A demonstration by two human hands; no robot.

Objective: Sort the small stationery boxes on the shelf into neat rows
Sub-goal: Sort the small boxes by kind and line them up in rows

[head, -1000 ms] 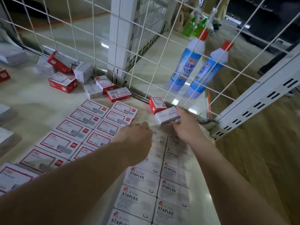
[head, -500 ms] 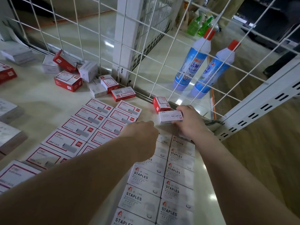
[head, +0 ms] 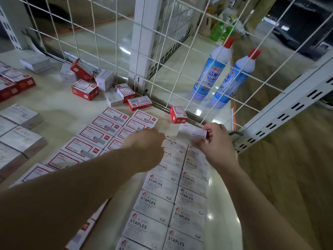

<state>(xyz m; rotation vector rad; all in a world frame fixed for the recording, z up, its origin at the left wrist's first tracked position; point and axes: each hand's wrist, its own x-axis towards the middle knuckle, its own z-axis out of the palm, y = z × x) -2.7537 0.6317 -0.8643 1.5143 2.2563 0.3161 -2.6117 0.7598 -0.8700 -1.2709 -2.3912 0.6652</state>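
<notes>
right fingers (head: 207, 135) pinch white staples box (head: 191, 132) above row end | left fingers (head: 144, 152) curled, empty

The staples box (head: 191, 132) I pinch is matt white card; beneath my grip, the shelf (head: 59, 112) looks smooth, glossy; beyond, white-coated wire mesh (head: 100, 56).

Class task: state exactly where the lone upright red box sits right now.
In the head view, the red box stands at the shelf's back edge against the wire grid, just behind the white staples box.
</notes>
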